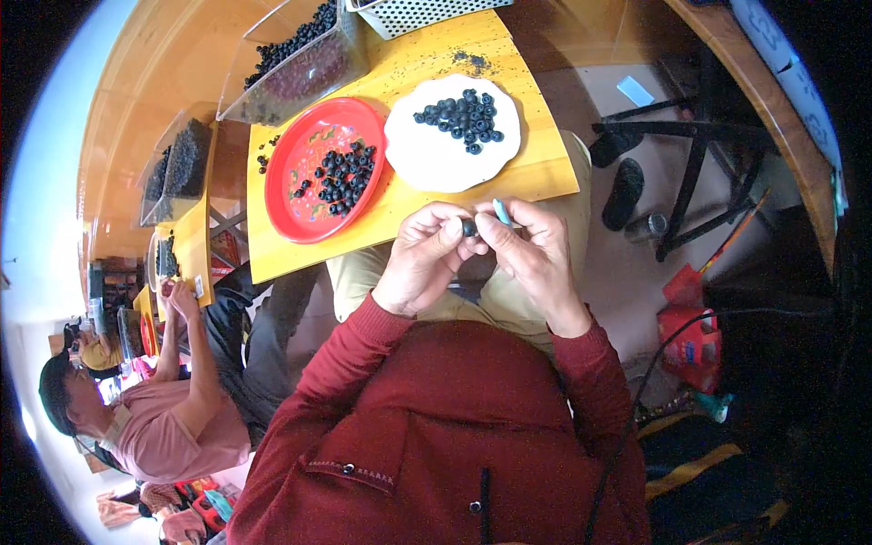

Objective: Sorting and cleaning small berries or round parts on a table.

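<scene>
Dark round bead [469, 227] pinched between your two hands, just off the near edge of the yellow table [545, 168].

Your left hand [422, 254] fingertips close on the small, glossy bead, likely to steady it; your right hand [536, 259] grips a slim light-blue tool [501, 212] against it. Beyond, similar beads fill a white plate [427, 150] and red plate [304, 195].

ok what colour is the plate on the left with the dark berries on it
Red, with a faint coloured pattern, seen in the head view: the plate beside the white plate.
</scene>
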The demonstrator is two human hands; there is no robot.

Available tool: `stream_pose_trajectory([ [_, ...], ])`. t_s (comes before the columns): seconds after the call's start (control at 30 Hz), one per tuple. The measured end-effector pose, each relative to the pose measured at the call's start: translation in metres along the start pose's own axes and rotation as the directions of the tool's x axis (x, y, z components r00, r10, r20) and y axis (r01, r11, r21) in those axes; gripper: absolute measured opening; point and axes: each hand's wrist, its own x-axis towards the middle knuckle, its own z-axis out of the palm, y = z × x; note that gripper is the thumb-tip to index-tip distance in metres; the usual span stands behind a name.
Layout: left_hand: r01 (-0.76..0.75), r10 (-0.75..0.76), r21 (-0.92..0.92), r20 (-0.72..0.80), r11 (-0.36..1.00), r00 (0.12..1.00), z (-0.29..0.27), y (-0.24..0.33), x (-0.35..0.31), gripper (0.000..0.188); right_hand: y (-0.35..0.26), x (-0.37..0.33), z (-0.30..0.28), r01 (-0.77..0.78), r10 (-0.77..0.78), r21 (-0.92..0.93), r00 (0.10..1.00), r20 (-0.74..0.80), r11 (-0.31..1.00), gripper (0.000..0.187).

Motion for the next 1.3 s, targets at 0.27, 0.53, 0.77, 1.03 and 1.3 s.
stream_pose_trajectory([
  [0.27,-0.014,0.015,-0.074,0.008,0.997,1.000,-0.004,0.002,0.000,0.018,-0.003,0.001,0.010,0.033,-0.033,-0.015,0.999,0.011,0.999,0.021],
  [0.53,-0.015,0.012,-0.074,-0.042,0.997,0.999,-0.007,0.004,-0.001,0.017,0.006,0.004,0.019,0.180,-0.174,-0.238,0.984,0.049,0.954,0.020],
  [0.77,0.025,-0.027,-0.151,-0.011,0.988,1.000,-0.025,0.007,-0.005,0.014,0.012,0.006,0.030,0.091,-0.087,-0.137,0.996,0.035,0.986,0.018],
  [1.03,0.019,-0.026,-0.135,-0.052,0.991,0.998,-0.036,0.012,-0.013,0.013,0.015,0.016,0.043,0.245,-0.212,-0.467,0.969,0.124,0.849,0.013],
  [1.3,0.000,-0.015,-0.232,-0.064,0.973,0.998,-0.046,0.020,-0.018,0.011,0.025,0.025,0.055,0.251,-0.208,-0.498,0.968,0.142,0.830,0.017],
])
